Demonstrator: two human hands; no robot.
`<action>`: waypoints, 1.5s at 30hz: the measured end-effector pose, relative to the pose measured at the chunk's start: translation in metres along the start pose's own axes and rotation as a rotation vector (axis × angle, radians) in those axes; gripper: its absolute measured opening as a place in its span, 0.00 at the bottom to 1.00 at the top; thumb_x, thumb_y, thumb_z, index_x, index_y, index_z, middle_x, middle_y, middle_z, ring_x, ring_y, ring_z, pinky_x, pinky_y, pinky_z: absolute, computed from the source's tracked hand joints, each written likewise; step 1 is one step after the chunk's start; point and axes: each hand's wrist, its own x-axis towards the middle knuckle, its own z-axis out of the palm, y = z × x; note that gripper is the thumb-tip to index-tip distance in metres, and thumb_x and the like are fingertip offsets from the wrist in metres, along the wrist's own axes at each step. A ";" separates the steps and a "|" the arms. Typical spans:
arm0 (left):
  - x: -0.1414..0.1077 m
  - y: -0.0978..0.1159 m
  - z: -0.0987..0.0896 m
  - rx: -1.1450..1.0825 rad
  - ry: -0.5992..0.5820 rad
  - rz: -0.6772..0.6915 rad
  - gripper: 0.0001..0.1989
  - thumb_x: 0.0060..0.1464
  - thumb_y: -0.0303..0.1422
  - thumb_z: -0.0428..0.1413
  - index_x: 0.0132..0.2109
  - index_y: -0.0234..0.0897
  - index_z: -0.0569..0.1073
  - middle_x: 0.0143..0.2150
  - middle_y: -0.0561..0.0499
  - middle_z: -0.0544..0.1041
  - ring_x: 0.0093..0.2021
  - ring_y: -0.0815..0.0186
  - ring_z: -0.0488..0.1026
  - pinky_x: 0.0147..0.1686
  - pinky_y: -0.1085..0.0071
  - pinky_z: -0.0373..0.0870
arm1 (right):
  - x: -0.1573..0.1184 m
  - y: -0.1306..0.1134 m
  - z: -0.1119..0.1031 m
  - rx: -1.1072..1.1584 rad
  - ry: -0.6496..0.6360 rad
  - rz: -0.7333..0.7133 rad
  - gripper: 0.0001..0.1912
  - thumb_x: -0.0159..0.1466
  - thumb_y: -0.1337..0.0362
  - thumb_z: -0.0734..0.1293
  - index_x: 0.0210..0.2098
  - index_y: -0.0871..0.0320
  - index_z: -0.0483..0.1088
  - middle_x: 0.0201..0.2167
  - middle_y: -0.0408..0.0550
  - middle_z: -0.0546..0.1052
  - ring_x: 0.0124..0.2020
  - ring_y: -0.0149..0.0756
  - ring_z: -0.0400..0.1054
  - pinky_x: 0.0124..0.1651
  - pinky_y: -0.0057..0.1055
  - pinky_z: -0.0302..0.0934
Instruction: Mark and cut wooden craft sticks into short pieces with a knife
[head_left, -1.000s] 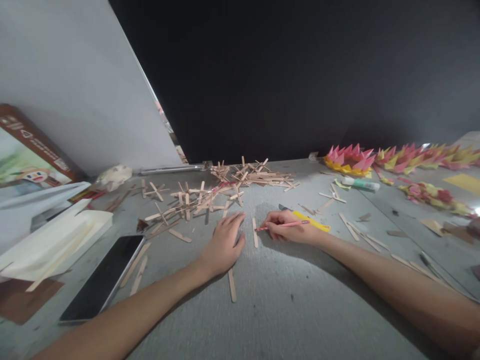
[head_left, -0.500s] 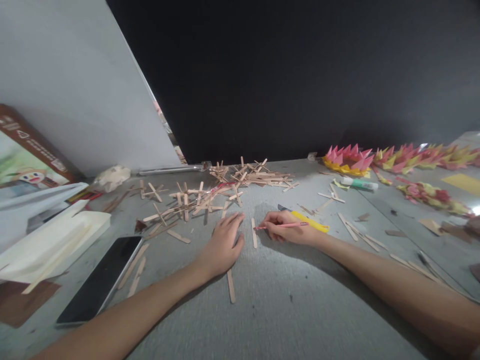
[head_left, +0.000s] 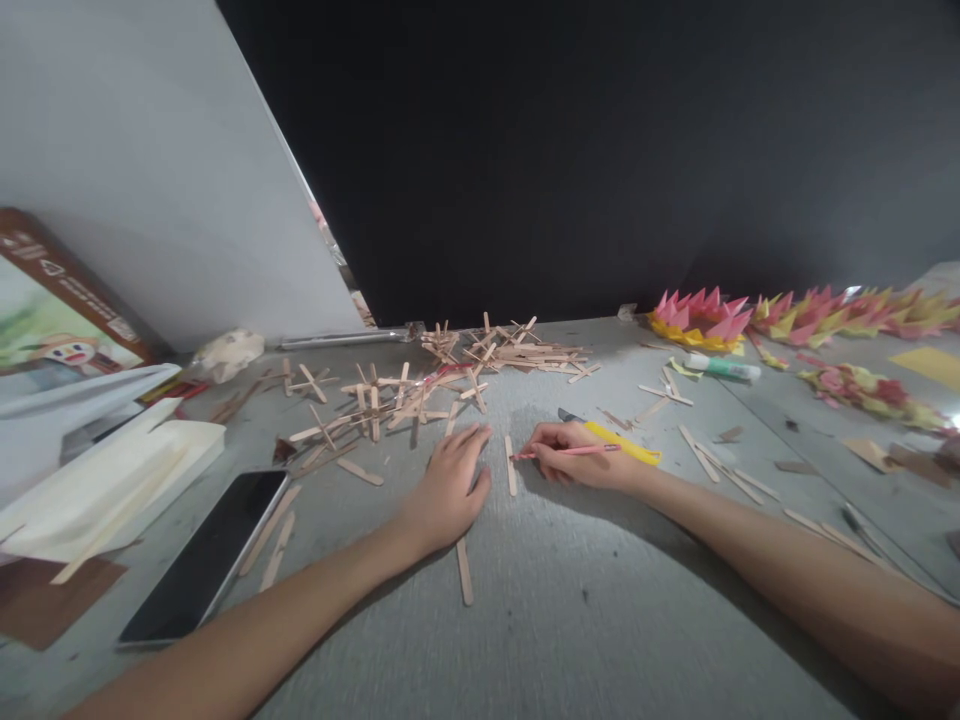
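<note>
My right hand (head_left: 568, 455) is closed around a slim pink pen (head_left: 592, 450). The pen's tip reaches a short craft stick (head_left: 511, 472) lying lengthwise on the table between my hands. My left hand (head_left: 454, 483) rests flat with its fingers stretched out, over a longer craft stick (head_left: 465, 575) whose two ends show in front of and behind it. Just behind my right hand is a yellow utility knife (head_left: 626, 445), partly covered by the hand.
Craft sticks in crossed and stacked clusters (head_left: 405, 395) spread along the back. A phone (head_left: 206, 555) and a white paper box (head_left: 180, 450) lie left. A glue stick (head_left: 724, 368), pink-and-yellow folded paper (head_left: 701, 320) and loose sticks (head_left: 697, 453) are right. A black panel (head_left: 600, 160) rises behind.
The view has shifted very slightly. Both hands, the pen and the short stick keep practically the same places.
</note>
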 end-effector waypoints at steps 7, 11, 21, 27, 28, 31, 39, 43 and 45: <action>0.000 0.002 -0.003 0.012 0.002 0.012 0.25 0.69 0.31 0.48 0.71 0.37 0.65 0.72 0.39 0.69 0.73 0.50 0.62 0.72 0.47 0.61 | -0.001 -0.001 0.000 -0.006 -0.004 -0.008 0.15 0.74 0.54 0.63 0.38 0.57 0.73 0.24 0.41 0.74 0.21 0.29 0.64 0.24 0.26 0.55; 0.000 0.002 -0.003 0.011 0.003 0.011 0.25 0.69 0.32 0.48 0.71 0.39 0.65 0.71 0.41 0.69 0.73 0.52 0.62 0.72 0.48 0.61 | -0.002 -0.002 0.000 0.009 -0.001 0.004 0.16 0.74 0.53 0.62 0.39 0.57 0.74 0.24 0.41 0.74 0.20 0.28 0.63 0.23 0.25 0.54; 0.001 0.004 -0.005 0.015 -0.039 0.040 0.25 0.70 0.30 0.47 0.71 0.40 0.65 0.73 0.43 0.67 0.75 0.53 0.59 0.73 0.47 0.59 | -0.001 0.001 0.002 -0.023 0.026 -0.021 0.15 0.74 0.54 0.62 0.38 0.56 0.72 0.24 0.41 0.74 0.22 0.29 0.64 0.26 0.26 0.55; 0.000 0.000 -0.003 0.019 -0.033 0.064 0.24 0.70 0.31 0.47 0.70 0.43 0.68 0.73 0.45 0.68 0.76 0.54 0.59 0.73 0.47 0.58 | -0.002 0.000 0.002 -0.020 0.018 -0.031 0.14 0.74 0.54 0.62 0.38 0.56 0.72 0.24 0.42 0.74 0.24 0.30 0.65 0.28 0.27 0.55; 0.000 0.000 -0.002 0.020 -0.023 0.063 0.24 0.70 0.30 0.47 0.69 0.42 0.68 0.73 0.45 0.68 0.75 0.54 0.59 0.73 0.47 0.58 | -0.001 0.000 0.002 -0.016 0.024 -0.025 0.14 0.73 0.55 0.62 0.38 0.56 0.72 0.24 0.41 0.74 0.23 0.30 0.65 0.27 0.27 0.55; 0.000 -0.002 0.000 0.022 -0.008 0.066 0.24 0.69 0.30 0.48 0.69 0.41 0.69 0.72 0.43 0.69 0.75 0.53 0.60 0.73 0.46 0.59 | -0.001 0.001 0.002 -0.002 0.029 -0.007 0.13 0.73 0.56 0.63 0.38 0.56 0.72 0.24 0.42 0.74 0.23 0.30 0.64 0.26 0.27 0.55; 0.000 0.001 -0.002 0.032 -0.014 0.056 0.22 0.69 0.31 0.48 0.67 0.40 0.69 0.72 0.43 0.69 0.75 0.53 0.60 0.73 0.47 0.59 | -0.003 -0.002 0.001 0.003 0.014 0.008 0.12 0.73 0.56 0.63 0.38 0.56 0.73 0.25 0.41 0.74 0.23 0.30 0.65 0.26 0.26 0.55; 0.000 0.001 -0.002 0.031 -0.006 0.058 0.21 0.69 0.31 0.48 0.66 0.40 0.70 0.72 0.43 0.70 0.74 0.52 0.61 0.72 0.47 0.61 | -0.003 -0.003 0.001 0.005 -0.012 0.025 0.11 0.72 0.58 0.63 0.37 0.56 0.73 0.25 0.41 0.75 0.22 0.30 0.64 0.26 0.27 0.55; 0.000 0.001 -0.002 0.032 -0.002 0.062 0.21 0.69 0.31 0.48 0.66 0.40 0.70 0.71 0.43 0.70 0.74 0.52 0.61 0.72 0.46 0.61 | -0.003 -0.002 0.001 -0.002 0.000 0.029 0.11 0.72 0.58 0.63 0.37 0.56 0.73 0.24 0.41 0.74 0.21 0.30 0.63 0.26 0.27 0.55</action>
